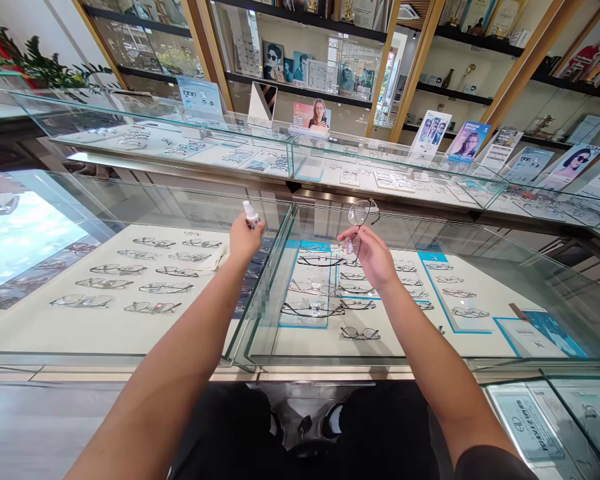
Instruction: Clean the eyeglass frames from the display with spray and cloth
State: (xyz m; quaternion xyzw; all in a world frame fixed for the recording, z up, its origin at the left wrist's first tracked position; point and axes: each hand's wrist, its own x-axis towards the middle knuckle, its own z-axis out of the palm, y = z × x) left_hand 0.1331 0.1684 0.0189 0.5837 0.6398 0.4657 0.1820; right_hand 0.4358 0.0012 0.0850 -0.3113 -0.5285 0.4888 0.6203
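Observation:
My left hand point(245, 239) is closed around a small white spray bottle point(251, 212), its nozzle pointing up above the glass counter. To the right, my right hand point(371, 253) holds a pair of thin-framed glasses point(360, 213) between thumb and fingers. One round lens stands above the fingers, the other is partly hidden by them. Both hands are raised over the glass display case point(267, 300), apart from each other. A pale cloth-like item point(219, 259) lies near my left wrist.
Rows of glasses point(153, 288) lie inside the case, with more frames point(360, 333) on the right side. Behind is a second glass counter point(290, 160) bearing upright picture cards point(430, 135). Shelves point(300, 83) line the back wall. A plant point(50, 67) stands at far left.

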